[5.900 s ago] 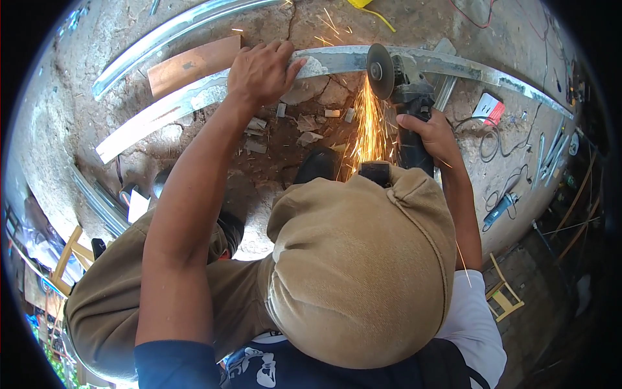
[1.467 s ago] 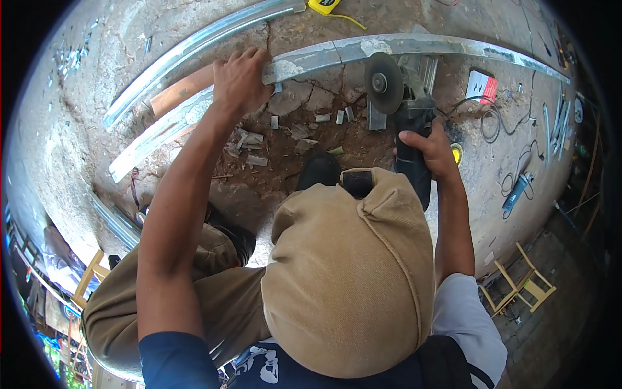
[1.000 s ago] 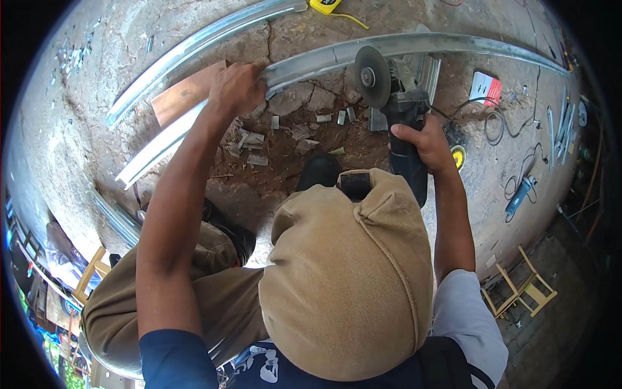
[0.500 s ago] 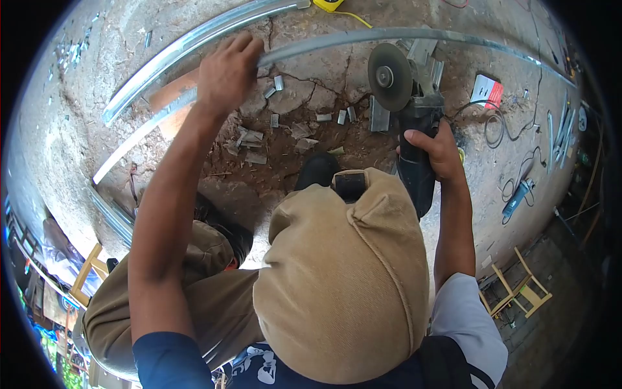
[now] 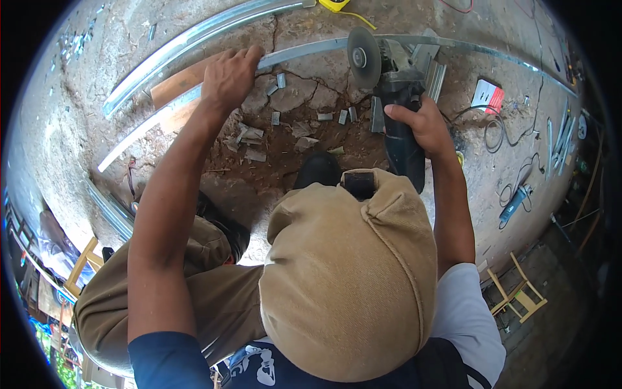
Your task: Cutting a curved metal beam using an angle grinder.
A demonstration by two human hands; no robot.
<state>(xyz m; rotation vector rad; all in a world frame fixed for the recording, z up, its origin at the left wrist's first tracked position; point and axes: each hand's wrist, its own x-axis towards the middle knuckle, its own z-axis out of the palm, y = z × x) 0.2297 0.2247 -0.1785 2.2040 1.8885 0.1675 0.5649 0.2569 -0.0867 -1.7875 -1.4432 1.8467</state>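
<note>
My right hand (image 5: pixel 423 125) is wrapped round the body of a black angle grinder (image 5: pixel 403 139). Its thin, dark cutting disc (image 5: pixel 363 59) stands in front of the long grey metal strip (image 5: pixel 298 52); whether disc and metal touch, I cannot tell. Closed over the strip farther left is my left hand (image 5: pixel 230 76), fingers curled on its far side. Under the strip near that hand lies a flat brown wooden piece (image 5: pixel 178 118). Behind the grinder sit short metal channel pieces (image 5: pixel 435 81).
Shiny metal channels (image 5: pixel 194 40) lie at the far left, near a yellow tape measure (image 5: pixel 334 5). Several small metal offcuts (image 5: pixel 281 80) are scattered on the cracked ground. At right are a coiled cable (image 5: pixel 495 133), a blue angle grinder (image 5: pixel 514 206) and a wooden stool (image 5: pixel 518 295).
My right hand has moved the grinder left and away from me, bringing the disc over the strip. The left hand now lies flatter on the strip, slightly lower.
</note>
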